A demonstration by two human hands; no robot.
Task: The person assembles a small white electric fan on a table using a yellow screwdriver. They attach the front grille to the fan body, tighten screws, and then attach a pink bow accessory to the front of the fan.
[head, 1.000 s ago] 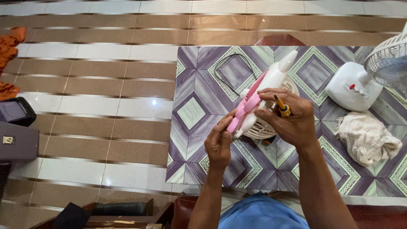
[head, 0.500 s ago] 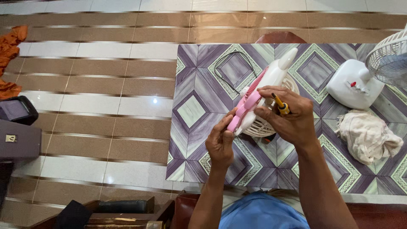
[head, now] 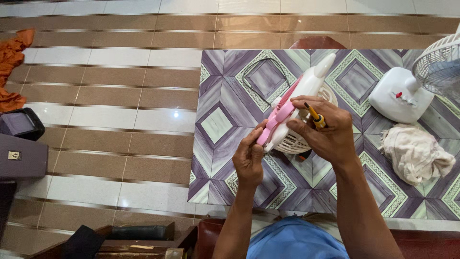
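A small white and pink fan [head: 299, 103] lies tilted on the purple patterned table [head: 225, 129], its grille facing right. My left hand [head: 249, 156] grips its pink lower edge. My right hand [head: 323, 129] rests on the fan's body and holds a screwdriver with a yellow and black handle [head: 315, 116], its tip pointing down into the fan.
A white desk fan [head: 407, 86] stands at the table's right end, with a crumpled cream cloth [head: 414, 153] in front of it. A thin wire loop [head: 263, 79] lies on the table behind the small fan. Dark cases [head: 19, 144] and an orange cloth [head: 12, 62] are on the striped floor at left.
The hands and the fan have hardly moved; the view has shifted a little.
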